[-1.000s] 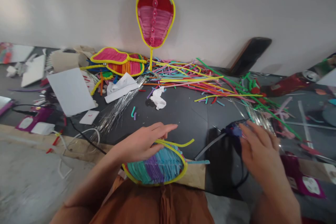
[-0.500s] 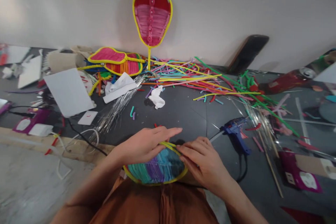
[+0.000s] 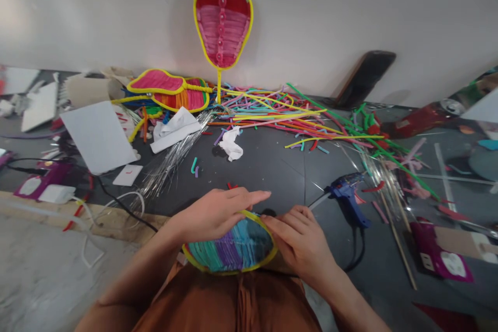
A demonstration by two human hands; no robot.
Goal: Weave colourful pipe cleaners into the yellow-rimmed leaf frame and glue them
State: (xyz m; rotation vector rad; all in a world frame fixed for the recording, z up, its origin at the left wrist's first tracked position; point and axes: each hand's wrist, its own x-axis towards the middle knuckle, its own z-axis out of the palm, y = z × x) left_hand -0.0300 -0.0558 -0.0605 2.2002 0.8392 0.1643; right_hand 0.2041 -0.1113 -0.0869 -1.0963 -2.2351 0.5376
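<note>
A panel of teal, purple and blue pipe cleaners (image 3: 229, 249) with a yellow pipe-cleaner border rests against my lap at the table's edge. My left hand (image 3: 218, 212) grips its upper rim, thumb on the near side and index finger stretched out to the right. My right hand (image 3: 301, 238) is closed at the upper right rim, fingertips pressed on the yellow edging. A pink and red pipe-cleaner fan (image 3: 222, 26) with a yellow border and a row of pink beads stands upright against the wall.
A blue glue gun (image 3: 348, 197) lies right of my hands. Loose pipe cleaners (image 3: 272, 114) are heaped along the wall, beside more yellow-edged pieces (image 3: 159, 83). A phone (image 3: 365, 78) leans there, near a red can (image 3: 422, 119). Cables and white card (image 3: 99, 137) lie left.
The yellow strand that stood apart from the upper rim now lies against it. My right fingers have shifted slightly along the edge; my left hand keeps its place.
</note>
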